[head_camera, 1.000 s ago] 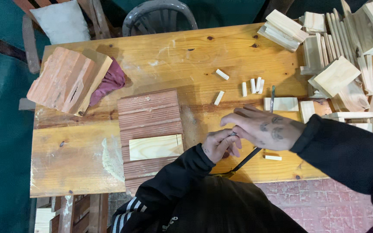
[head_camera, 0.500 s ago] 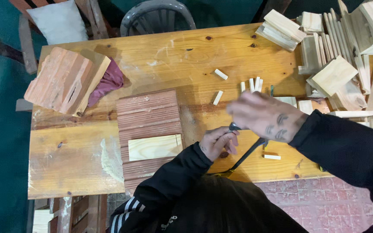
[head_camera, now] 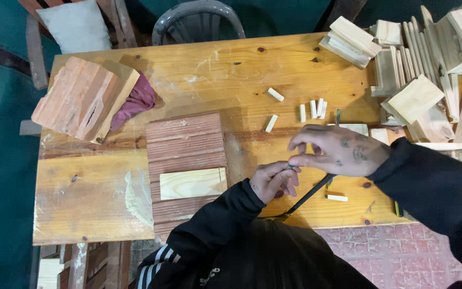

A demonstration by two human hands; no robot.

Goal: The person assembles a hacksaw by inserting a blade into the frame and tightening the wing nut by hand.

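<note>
pinching a small, mostly hidden piece between them, the left hand (head_camera: pixel 274 181) and right hand (head_camera: pixel 338 151) meet over the table (head_camera: pixel 108 187), both grips pressed together on it, above a thin dark tool (head_camera: pixel 308 195). small pale wooden pegs (head_camera: pixel 312 109) lie just beyond; a reddish grooved board (head_camera: pixel 184 140) lies near the left hand.

A woodworking shop: pine worktable (head_camera: pixel 108 198), stacked offcuts (head_camera: pixel 418 64), small cut wooden pegs (head_camera: pixel 311 109).

No packages, labels, signs or screens here.
</note>
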